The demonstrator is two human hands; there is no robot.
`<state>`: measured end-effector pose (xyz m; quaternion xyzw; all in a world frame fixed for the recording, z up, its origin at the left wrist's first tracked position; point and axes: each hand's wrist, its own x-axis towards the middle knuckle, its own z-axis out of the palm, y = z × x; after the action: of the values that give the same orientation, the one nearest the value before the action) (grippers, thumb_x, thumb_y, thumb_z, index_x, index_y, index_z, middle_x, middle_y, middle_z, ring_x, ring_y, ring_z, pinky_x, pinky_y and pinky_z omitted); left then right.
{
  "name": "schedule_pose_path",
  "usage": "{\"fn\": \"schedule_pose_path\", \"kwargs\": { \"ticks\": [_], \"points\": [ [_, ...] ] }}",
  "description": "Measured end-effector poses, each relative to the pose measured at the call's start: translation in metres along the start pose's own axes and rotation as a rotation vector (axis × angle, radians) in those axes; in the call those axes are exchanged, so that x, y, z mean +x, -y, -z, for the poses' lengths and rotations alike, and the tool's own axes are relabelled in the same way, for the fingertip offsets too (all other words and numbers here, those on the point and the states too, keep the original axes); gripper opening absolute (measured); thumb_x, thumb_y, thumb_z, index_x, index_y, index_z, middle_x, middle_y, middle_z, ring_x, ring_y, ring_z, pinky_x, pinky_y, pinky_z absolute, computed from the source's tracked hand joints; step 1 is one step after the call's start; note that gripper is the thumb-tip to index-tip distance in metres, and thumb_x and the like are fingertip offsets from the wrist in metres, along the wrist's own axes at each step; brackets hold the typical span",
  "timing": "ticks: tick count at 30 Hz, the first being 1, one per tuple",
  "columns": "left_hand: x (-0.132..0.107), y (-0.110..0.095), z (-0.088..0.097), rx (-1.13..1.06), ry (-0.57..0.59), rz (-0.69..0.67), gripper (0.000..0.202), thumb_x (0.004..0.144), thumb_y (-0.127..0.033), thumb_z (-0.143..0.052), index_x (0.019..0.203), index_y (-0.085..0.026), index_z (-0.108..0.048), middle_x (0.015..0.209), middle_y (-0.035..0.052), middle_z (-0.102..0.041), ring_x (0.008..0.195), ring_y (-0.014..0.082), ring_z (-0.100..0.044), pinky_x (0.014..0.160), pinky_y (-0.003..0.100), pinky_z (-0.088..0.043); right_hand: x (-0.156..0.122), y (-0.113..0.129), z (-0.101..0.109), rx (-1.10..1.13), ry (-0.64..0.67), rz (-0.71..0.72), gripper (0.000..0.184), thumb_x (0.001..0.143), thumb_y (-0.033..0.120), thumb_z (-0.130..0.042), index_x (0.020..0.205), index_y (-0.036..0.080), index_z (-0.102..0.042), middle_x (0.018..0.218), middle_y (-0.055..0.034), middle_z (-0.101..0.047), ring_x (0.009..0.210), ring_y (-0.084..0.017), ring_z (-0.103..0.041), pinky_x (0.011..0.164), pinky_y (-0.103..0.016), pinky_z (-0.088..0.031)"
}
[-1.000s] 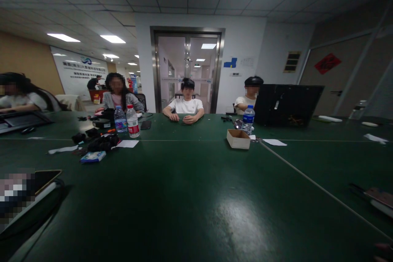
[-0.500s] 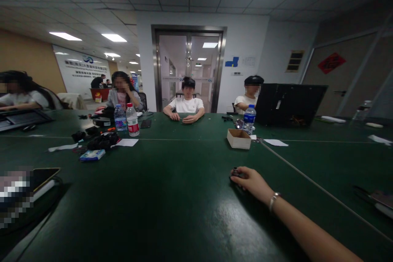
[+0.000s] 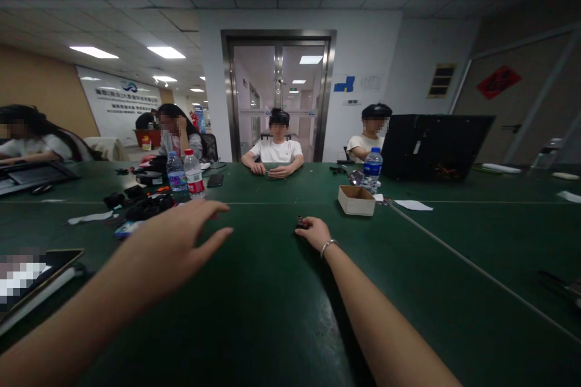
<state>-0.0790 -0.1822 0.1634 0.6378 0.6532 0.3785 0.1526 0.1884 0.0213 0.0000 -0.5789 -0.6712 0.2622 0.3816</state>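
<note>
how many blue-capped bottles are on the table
2: the left bottle, beside the red-capped bottle, and the right bottle, just behind the open box. More could be hidden.

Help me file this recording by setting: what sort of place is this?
Probably an office or shared workroom: several people sit around a large green table, with a lettered wall sign and glass double doors beyond.
</note>
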Motion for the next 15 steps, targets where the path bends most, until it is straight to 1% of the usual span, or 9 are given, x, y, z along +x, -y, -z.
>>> {"fn": "schedule_pose_path", "kwargs": {
  "ticks": [1,3,5,6,8,9,11,13,15],
  "points": [
    [0.018,-0.010,-0.023,0.081,0.057,-0.152,0.042,0.059,-0.040,-0.073,0.095,-0.022,-0.064,0.098,0.0018,-0.060,0.096,0.0260,-0.052,0.090,0.039,-0.037,0.001,0.001,-0.003,-0.020,-0.017,0.015,0.021,0.062,0.023,-0.071,0.081,0.016,-0.065,0.077,-0.0031,-0.064,0.070,-0.017,-0.059,0.063,-0.025,-0.044],
    [0.054,-0.017,-0.077,0.142,0.102,-0.310,0.036,0.063,-0.034,-0.069,0.096,-0.021,-0.064,0.097,0.0053,-0.060,0.091,0.0242,-0.055,0.087,0.034,-0.039,0.000,0.003,-0.007,-0.074,-0.051,0.054,0.022,0.062,0.024,-0.071,0.082,0.016,-0.066,0.081,-0.0038,-0.065,0.074,-0.017,-0.059,0.067,-0.026,-0.044],
    [0.082,-0.011,-0.129,0.177,0.152,-0.360,0.042,0.070,-0.029,-0.063,0.110,-0.023,-0.056,0.107,0.0065,-0.056,0.086,0.0207,-0.057,0.085,0.033,-0.042,-0.003,0.007,-0.008,-0.126,-0.059,0.098,0.021,0.063,0.022,-0.071,0.082,0.016,-0.066,0.083,-0.0040,-0.065,0.077,-0.018,-0.059,0.069,-0.026,-0.044],
    [0.091,-0.004,-0.152,0.143,0.184,-0.370,0.046,0.072,-0.029,-0.060,0.117,-0.024,-0.051,0.112,0.0067,-0.054,0.085,0.0190,-0.058,0.084,0.032,-0.043,-0.005,0.009,-0.008,-0.143,-0.051,0.119,0.021,0.063,0.021,-0.070,0.083,0.016,-0.066,0.083,-0.0039,-0.065,0.077,-0.017,-0.059,0.069,-0.025,-0.044],
    [0.102,0.009,-0.185,-0.007,0.214,-0.344,0.047,0.077,-0.028,-0.055,0.123,-0.026,-0.046,0.116,0.0065,-0.051,0.083,0.0161,-0.058,0.081,0.029,-0.046,-0.008,0.013,-0.008,-0.154,-0.019,0.163,0.021,0.065,0.017,-0.068,0.086,0.017,-0.066,0.083,-0.0034,-0.066,0.077,-0.016,-0.060,0.069,-0.024,-0.043],
    [0.104,0.015,-0.196,-0.090,0.210,-0.343,0.044,0.078,-0.027,-0.053,0.122,-0.025,-0.047,0.115,0.0064,-0.051,0.085,0.0156,-0.058,0.080,0.028,-0.047,-0.009,0.014,-0.009,-0.157,-0.003,0.187,0.021,0.066,0.016,-0.067,0.087,0.018,-0.065,0.084,-0.0031,-0.066,0.077,-0.016,-0.060,0.069,-0.023,-0.043],
    [0.105,0.025,-0.209,-0.209,0.180,-0.371,0.034,0.079,-0.023,-0.050,0.113,-0.024,-0.054,0.108,0.0053,-0.055,0.088,0.0155,-0.058,0.080,0.027,-0.047,-0.010,0.017,-0.009,-0.174,0.019,0.241,0.023,0.068,0.014,-0.065,0.091,0.018,-0.065,0.085,-0.0033,-0.066,0.079,-0.016,-0.059,0.071,-0.024,-0.043],
    [0.105,0.034,-0.214,-0.272,0.136,-0.403,0.024,0.079,-0.019,-0.048,0.099,-0.023,-0.061,0.100,0.0038,-0.057,0.089,0.0154,-0.057,0.083,0.028,-0.047,-0.011,0.019,-0.010,-0.203,0.027,0.291,0.026,0.068,0.014,-0.065,0.093,0.018,-0.065,0.088,-0.0043,-0.065,0.082,-0.017,-0.059,0.074,-0.025,-0.042],
    [0.105,0.043,-0.216,-0.330,0.110,-0.387,0.021,0.079,-0.019,-0.047,0.092,-0.023,-0.063,0.096,0.0034,-0.058,0.087,0.0148,-0.058,0.082,0.028,-0.047,-0.011,0.020,-0.010,-0.228,0.026,0.327,0.026,0.068,0.015,-0.065,0.093,0.018,-0.065,0.089,-0.0050,-0.063,0.084,-0.018,-0.057,0.076,-0.026,-0.042]
  ]
}}
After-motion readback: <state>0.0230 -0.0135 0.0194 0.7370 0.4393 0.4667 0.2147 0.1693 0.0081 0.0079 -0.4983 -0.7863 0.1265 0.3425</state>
